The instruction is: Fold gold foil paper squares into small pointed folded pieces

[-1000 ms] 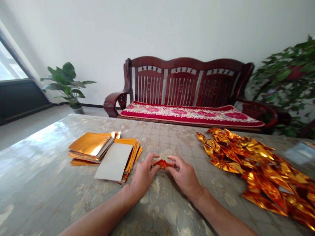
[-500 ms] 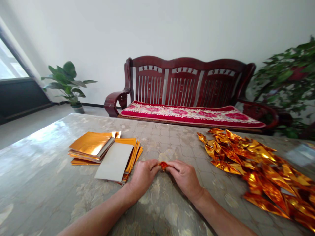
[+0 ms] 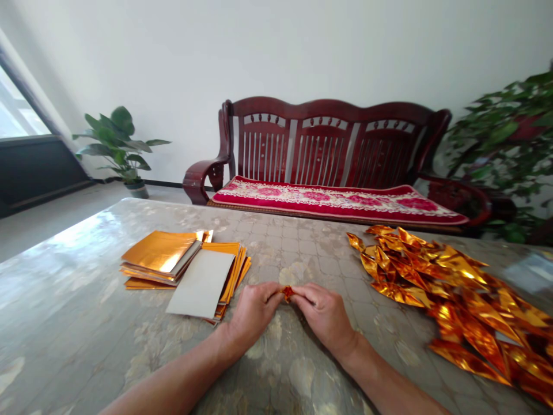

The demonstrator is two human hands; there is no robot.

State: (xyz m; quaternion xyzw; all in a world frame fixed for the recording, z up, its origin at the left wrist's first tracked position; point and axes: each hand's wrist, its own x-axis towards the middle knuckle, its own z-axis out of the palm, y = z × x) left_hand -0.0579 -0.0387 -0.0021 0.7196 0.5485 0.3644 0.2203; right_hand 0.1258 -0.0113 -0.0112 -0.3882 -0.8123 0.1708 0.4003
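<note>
A small folded piece of gold foil paper (image 3: 287, 293) is pinched between my two hands, just over the middle of the table. My left hand (image 3: 256, 308) grips its left end between thumb and fingers; my right hand (image 3: 325, 314) pinches the right end. Most of the piece is covered by the fingertips. Left of my left hand lie stacks of flat foil sheets, one gold side up (image 3: 158, 252) and one topped by a grey-white sheet (image 3: 201, 282). To the right spreads a heap of folded, pointed gold foil pieces (image 3: 449, 288).
The table (image 3: 108, 351) has a patterned, glossy cover. A clear plastic item (image 3: 529, 274) lies at its right edge. Beyond stands a dark red wooden bench (image 3: 322, 150) with a red floral cushion (image 3: 315, 197). Potted plants stand at left (image 3: 123, 141) and right (image 3: 501, 138).
Hardly anything differs. The foil piece between my fingertips looks slightly more closed up, and both hands keep nearly the same place.
</note>
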